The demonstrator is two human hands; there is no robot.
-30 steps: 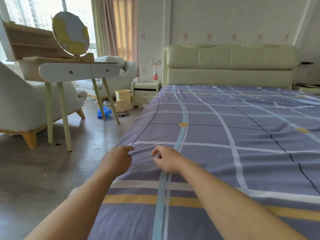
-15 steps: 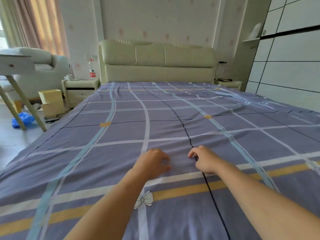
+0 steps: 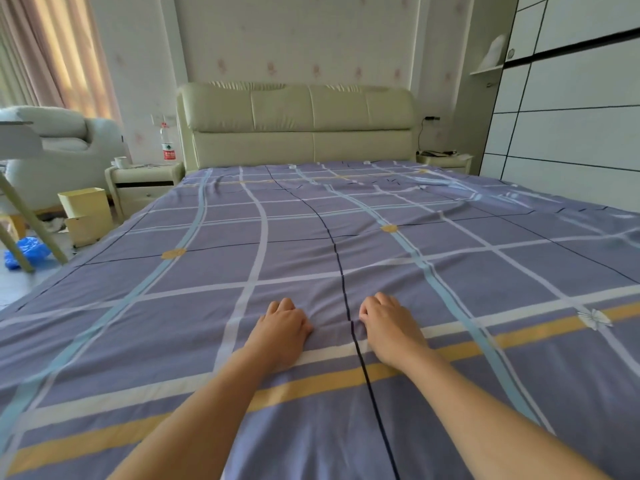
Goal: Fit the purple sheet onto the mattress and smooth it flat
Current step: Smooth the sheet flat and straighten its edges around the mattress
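The purple sheet (image 3: pixel 346 237), checked with white, blue and yellow stripes, covers the whole mattress up to the cream headboard (image 3: pixel 298 123). My left hand (image 3: pixel 280 329) and my right hand (image 3: pixel 389 323) lie palm down on it near the foot end, side by side, about a hand's width apart. Their fingers are loosely bent with the tips on the cloth. A few small creases pucker the sheet between the hands along a thin dark line. More wrinkles show at the far right near the headboard.
A nightstand (image 3: pixel 145 183) with a bottle (image 3: pixel 168 143) and cup stands left of the bed, with a yellow box (image 3: pixel 86 213), a table leg (image 3: pixel 31 220), a blue bag (image 3: pixel 26 251) and a white armchair (image 3: pixel 62 140) nearby. A wardrobe wall (image 3: pixel 571 116) runs along the right.
My view and both hands have shifted right along the foot of the bed, from the left edge to the middle. The hands now lie flatter on the sheet.
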